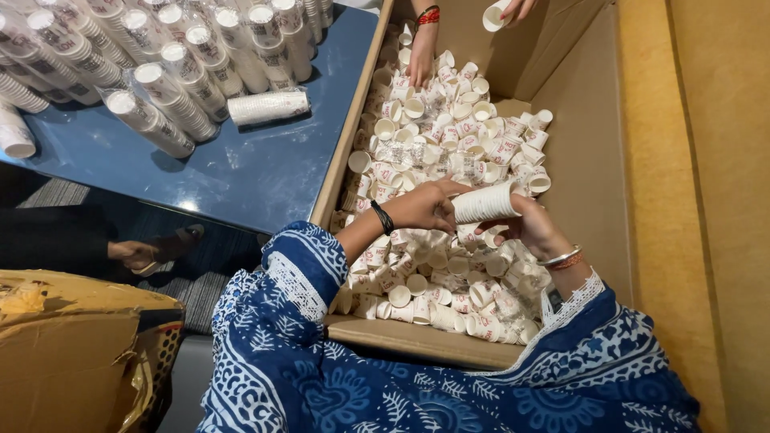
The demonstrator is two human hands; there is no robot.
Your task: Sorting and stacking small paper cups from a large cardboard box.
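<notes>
Two hands work over a large cardboard box (597, 160) with smooth brown walls. The left hand (425, 206) and the right hand (533, 227) together hold a nested stack of cups (484, 204), a white ribbed cylinder lying near horizontal above the box centre. The left hand's fingers close around the stack's 9 o'clock end; the right hand wraps its 3 o'clock end from beneath. The left wrist carries a black band, the right wrist a metal bangle; both sleeves are blue printed fabric with white lace trim.

The box holds loose paper cups (449, 152), small, tapered and white with red print, lying at mixed angles in a dense layer. At 12 o'clock, another person's hand (421, 60) rests on the loose cups, and a second hand (513, 8) holds a single cup (495, 16).

At 10 o'clock, a glossy blue table (265, 172) carries finished stacks in clear wrap (172, 88), leaning in rows, and one short stack (269, 106) lying flat. At 8 o'clock stands a torn brown carton (72, 345).
</notes>
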